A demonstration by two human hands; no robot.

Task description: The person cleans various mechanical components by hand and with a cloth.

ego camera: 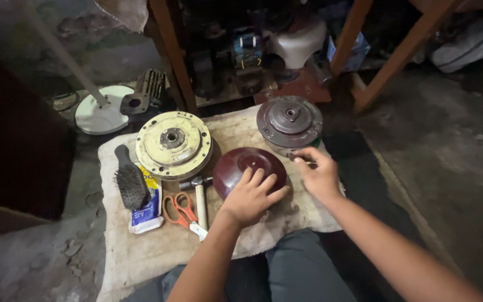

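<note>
— Where are the hands?

— The left hand [251, 197] lies flat on the near side of a dark red dome cover [247, 168], fingers spread loosely over its curve, pressing rather than gripping. The cover sits in the middle of a worn beige cloth [141, 251] laid on the floor.

— And the other one?

— The right hand [318, 174] is just right of the dome, at the near edge of a grey round motor part [289, 121]. Its thumb and forefinger are pressed together on a small dark piece [297, 159] (too small to tell what it is).

— What else is on the cloth?

— To the left of the dome, farther back, a cream-yellow round plate [173, 144] with a dark hub. Near that, a hammer [199, 193] lying with its pale handle toward the person, and orange-handled scissors [179, 210] just left of it, touching or nearly so. At the left edge, a black hairbrush [129, 182] rests partly on a blue and white packet [147, 215].

— Anything beyond the cloth?

— A white disc base with a pole [103, 114] at far left, and wooden shelf legs [177, 61] behind, with cluttered parts in shadow.
</note>
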